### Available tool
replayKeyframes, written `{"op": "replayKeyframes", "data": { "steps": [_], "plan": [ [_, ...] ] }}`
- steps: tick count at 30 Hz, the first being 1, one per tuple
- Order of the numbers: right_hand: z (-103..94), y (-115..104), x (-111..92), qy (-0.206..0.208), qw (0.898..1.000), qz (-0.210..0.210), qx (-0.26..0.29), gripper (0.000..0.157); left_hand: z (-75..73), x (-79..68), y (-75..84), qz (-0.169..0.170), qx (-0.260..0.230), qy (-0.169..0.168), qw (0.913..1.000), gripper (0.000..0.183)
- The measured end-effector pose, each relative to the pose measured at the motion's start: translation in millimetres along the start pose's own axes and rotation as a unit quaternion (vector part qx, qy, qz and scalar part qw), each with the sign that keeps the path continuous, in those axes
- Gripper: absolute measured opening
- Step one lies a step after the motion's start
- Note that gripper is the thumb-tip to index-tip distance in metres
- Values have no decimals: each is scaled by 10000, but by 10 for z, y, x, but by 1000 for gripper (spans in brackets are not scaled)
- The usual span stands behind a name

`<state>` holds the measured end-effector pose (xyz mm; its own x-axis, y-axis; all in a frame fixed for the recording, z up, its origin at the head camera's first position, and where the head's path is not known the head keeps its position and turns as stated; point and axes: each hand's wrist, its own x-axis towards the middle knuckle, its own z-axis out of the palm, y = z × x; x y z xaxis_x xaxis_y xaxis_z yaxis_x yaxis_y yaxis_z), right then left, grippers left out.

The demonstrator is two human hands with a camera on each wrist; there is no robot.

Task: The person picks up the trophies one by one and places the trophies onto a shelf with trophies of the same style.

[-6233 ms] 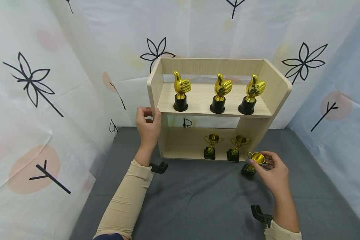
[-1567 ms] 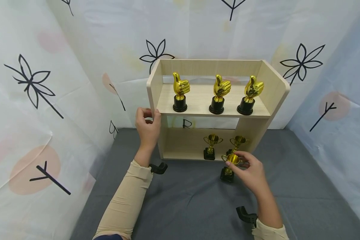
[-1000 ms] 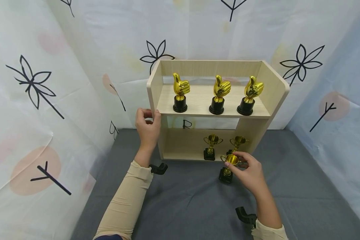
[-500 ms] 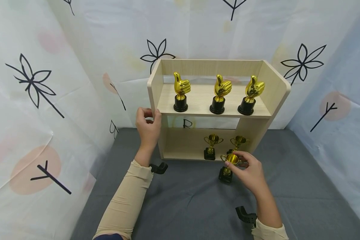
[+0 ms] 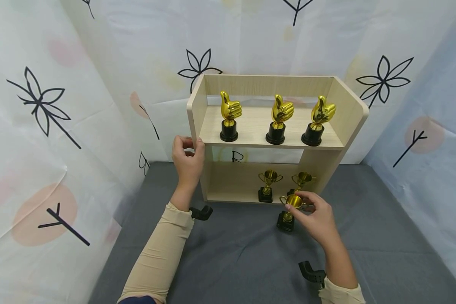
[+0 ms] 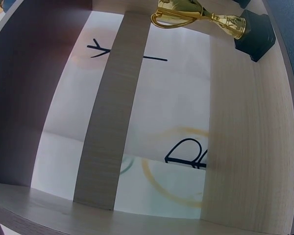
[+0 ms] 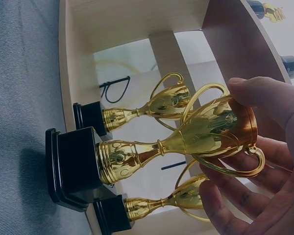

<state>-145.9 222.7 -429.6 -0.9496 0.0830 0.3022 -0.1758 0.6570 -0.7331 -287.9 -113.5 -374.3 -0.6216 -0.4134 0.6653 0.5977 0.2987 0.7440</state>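
Note:
My right hand (image 5: 314,217) grips a gold two-handled trophy cup (image 5: 286,216) by its bowl, just in front of the wooden shelf (image 5: 247,181). In the right wrist view the held trophy cup (image 7: 201,129) shows its square black base, with thumb and fingers about the bowl. My left hand (image 5: 188,158) holds the front edge of the shelf's left side panel, with the thumb against it. Two like trophy cups, a middle one (image 5: 266,192) and a right one (image 5: 303,178), stand on the lower level. The held cup and hand partly cover the right one.
Three gold thumbs-up trophies, left (image 5: 229,128), middle (image 5: 275,131) and right (image 5: 313,133), stand on the upper level. The shelf stands on a grey cloth (image 5: 235,253) before a patterned white backdrop (image 5: 137,50). Each wrist wears a black mount (image 5: 201,213).
Since the oldest frame, my right hand has carried the trophy cup left, from beside the shelf's right end to in front of the right-hand cup. Over the last second both hands stay nearly still.

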Motion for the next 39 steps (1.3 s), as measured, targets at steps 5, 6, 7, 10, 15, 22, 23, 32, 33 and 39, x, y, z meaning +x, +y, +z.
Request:
{"op": "replayKeyframes", "data": {
  "steps": [5,6,7,10,15,22,23,32,33,39],
  "plan": [
    [-7,1,-7,4,10000,32,-35,50,-21,-3,15,-14,40,-78,10000,24],
    [-7,1,-10,3,10000,34,-35,50,-28,-6,21,-8,16,-104,9999,25],
    [-7,3,-12,4,10000,35,-36,50,-34,-7,25,6,3,-122,9999,25],
    [-4,10,-16,1,10000,32,-12,50,-43,-8,27,25,-19,-153,9999,26],
    [11,27,-25,-11,10000,32,-35,51,-39,-6,11,-4,-13,-135,9999,25],
    [19,30,-10,-47,9999,-77,-120,51,-36,-13,34,-4,-30,-118,9999,25],
    [21,32,-5,-41,9998,-96,-156,51,-34,-13,35,-8,-23,-112,9999,25],
    [41,21,26,-32,9994,-234,-258,50,-25,-7,33,-47,12,-86,10000,25],
    [46,23,28,-38,9994,-239,-257,50,-28,-7,37,-41,7,-98,9999,25],
    [71,4,49,-140,9993,-296,-191,48,-38,-2,38,15,-20,-134,9999,26]
  ]
}}
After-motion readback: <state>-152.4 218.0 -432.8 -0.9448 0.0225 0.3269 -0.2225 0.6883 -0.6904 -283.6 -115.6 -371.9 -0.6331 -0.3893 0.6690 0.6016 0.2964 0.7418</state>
